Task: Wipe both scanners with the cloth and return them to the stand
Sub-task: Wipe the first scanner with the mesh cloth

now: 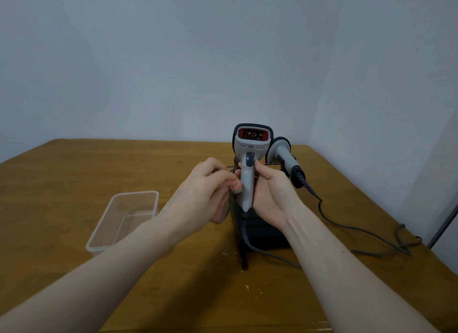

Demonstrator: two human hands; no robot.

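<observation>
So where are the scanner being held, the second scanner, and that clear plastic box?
held scanner (247, 184), head view, on its grey handle
second scanner (285, 156), head view, on its grey neck
clear plastic box (99, 231), head view, on its left wall

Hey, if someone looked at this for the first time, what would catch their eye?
Probably the grey scanner with its red window, held upright mid-table by the right hand while the left hand presses a cloth to its handle. Behind it, a second scanner sits on the black stand; a clear plastic tub lies left.
</observation>
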